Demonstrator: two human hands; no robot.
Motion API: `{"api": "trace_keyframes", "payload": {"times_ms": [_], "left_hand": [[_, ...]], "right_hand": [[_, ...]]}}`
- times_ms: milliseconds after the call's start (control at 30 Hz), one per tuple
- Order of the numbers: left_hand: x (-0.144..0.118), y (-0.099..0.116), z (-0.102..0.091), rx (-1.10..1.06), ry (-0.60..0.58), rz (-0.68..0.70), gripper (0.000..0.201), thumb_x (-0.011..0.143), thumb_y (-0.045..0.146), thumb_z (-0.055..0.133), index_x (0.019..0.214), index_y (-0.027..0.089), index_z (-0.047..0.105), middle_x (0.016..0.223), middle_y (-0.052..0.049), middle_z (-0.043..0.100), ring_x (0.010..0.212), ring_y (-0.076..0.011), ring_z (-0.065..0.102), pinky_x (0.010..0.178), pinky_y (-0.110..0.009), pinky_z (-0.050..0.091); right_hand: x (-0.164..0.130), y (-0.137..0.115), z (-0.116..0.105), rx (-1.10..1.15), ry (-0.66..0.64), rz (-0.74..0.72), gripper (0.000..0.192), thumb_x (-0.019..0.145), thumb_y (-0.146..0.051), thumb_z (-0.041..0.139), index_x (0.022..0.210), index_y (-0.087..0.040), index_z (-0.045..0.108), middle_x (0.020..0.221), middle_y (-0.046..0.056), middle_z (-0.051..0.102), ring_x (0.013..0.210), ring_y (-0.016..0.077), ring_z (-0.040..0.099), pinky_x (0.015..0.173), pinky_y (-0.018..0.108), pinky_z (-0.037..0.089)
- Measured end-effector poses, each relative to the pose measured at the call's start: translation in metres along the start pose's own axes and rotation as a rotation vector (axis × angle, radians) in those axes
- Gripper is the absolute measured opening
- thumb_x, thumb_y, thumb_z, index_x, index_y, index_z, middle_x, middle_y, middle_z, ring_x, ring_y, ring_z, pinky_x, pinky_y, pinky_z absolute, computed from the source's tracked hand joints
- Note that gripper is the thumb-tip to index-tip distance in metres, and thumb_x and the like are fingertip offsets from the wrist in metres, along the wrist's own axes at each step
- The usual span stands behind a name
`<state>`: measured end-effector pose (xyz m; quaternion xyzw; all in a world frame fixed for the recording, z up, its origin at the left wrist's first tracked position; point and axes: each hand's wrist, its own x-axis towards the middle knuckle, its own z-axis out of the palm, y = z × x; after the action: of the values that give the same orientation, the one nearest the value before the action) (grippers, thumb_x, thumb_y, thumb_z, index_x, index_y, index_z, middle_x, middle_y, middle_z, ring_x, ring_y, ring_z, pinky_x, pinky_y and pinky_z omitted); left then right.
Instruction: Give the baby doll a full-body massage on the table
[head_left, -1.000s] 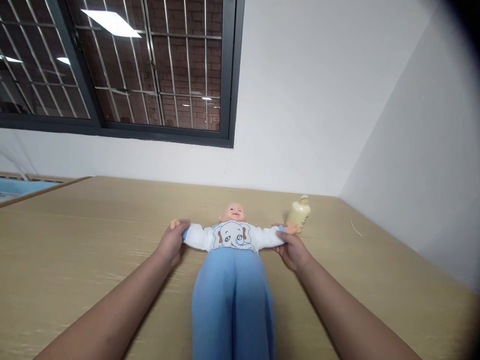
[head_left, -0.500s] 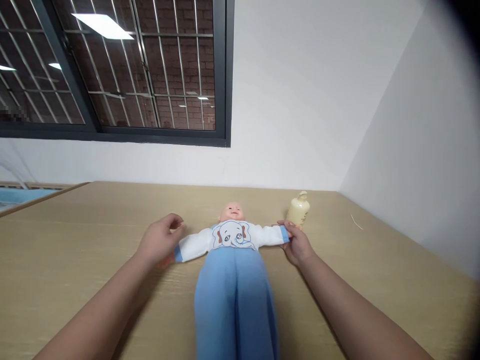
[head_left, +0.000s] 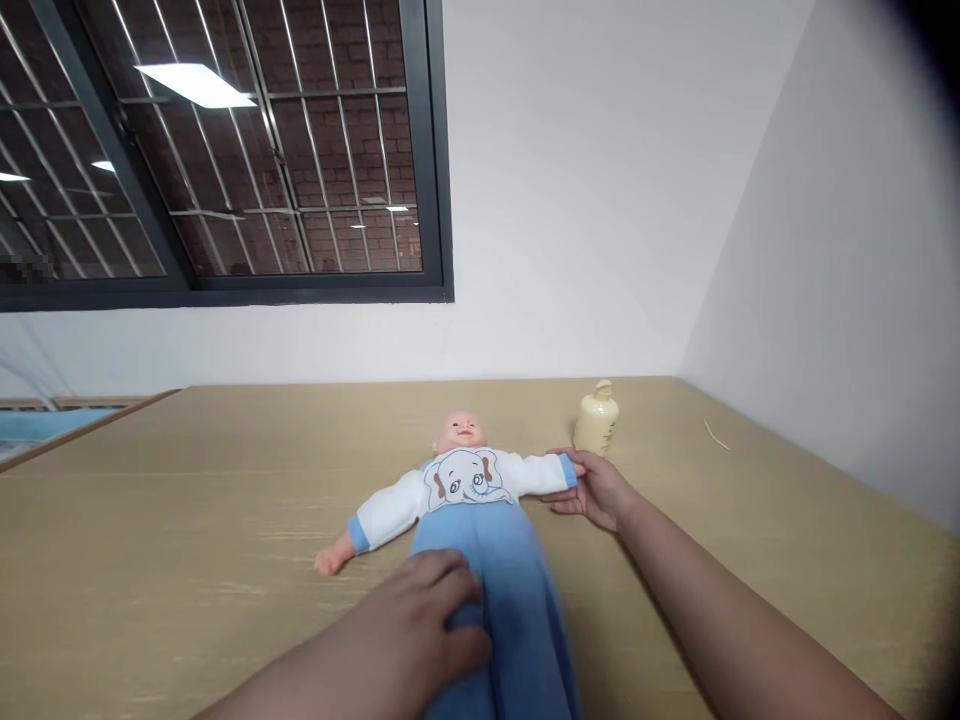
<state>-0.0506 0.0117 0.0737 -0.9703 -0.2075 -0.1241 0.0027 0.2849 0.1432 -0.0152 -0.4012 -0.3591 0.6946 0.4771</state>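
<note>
Right hand: right hand (head_left: 596,490) is closed lightly around the doll's far wrist, at the blue cuff of the white sleeve, thumb on top and fingers underneath.
Left hand: left hand (head_left: 424,625) lies palm down with loosely spread fingers, gripping nothing, resting on the near side of the blue trousers (head_left: 502,610) at about the thigh.
Doll: baby doll (head_left: 465,480) lies on its back on the desk (head_left: 187,530), head toward the wall, legs toward the person.
Long axis: runs straight away from the person, roughly midway between the two forearms; the arms stretch out across it.
Free arm of the doll: bare little hand (head_left: 328,562) rests on the desk, left of the left hand and apart from it, angled down toward the person.
Nearer hand: left hand is closer to the doll's trunk and legs; right hand is at the outer end of the sleeve.
Container: cream pump bottle (head_left: 596,420) stands upright just beyond the right hand, near the corner; its contents cannot be seen.
Surroundings: barred window (head_left: 225,150) above the white wall.
</note>
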Motion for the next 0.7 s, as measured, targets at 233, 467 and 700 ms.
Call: {"api": "trace_keyframes", "payload": {"times_ms": [233,467,700], "left_hand": [[-0.016,-0.004,0.056,0.293,0.311,0.128,0.021,0.092,0.032,0.064,0.114,0.033,0.068,0.128,0.001,0.064,0.128,-0.0246,0.052,0.112,-0.041,0.039],[-0.018,0.0,0.091,0.258,0.509,0.016,0.021,0.09,0.033,0.068,0.111,0.031,0.068,0.121,0.002,0.068,0.127,-0.0221,0.053,0.116,-0.041,0.037],[-0.019,0.001,0.112,0.258,0.557,0.184,0.018,0.098,0.02,0.053,0.098,0.023,0.071,0.107,0.003,0.07,0.13,-0.0183,0.051,0.125,-0.046,0.019]], "right_hand": [[0.004,-0.003,0.002,0.128,-0.081,-0.031,0.022,0.089,-0.028,0.059,0.102,-0.012,0.069,0.091,0.008,0.073,0.091,0.0223,0.071,0.081,0.033,0.058],[0.014,0.02,0.023,0.186,-0.1,-0.265,0.033,0.087,-0.033,0.072,0.116,-0.02,0.066,0.12,0.006,0.069,0.103,0.019,0.066,0.078,0.025,0.056],[0.018,0.035,0.045,0.098,0.134,-0.37,0.042,0.074,-0.024,0.084,0.113,-0.022,0.068,0.113,0.004,0.071,0.103,0.0209,0.066,0.074,0.025,0.056]]}}
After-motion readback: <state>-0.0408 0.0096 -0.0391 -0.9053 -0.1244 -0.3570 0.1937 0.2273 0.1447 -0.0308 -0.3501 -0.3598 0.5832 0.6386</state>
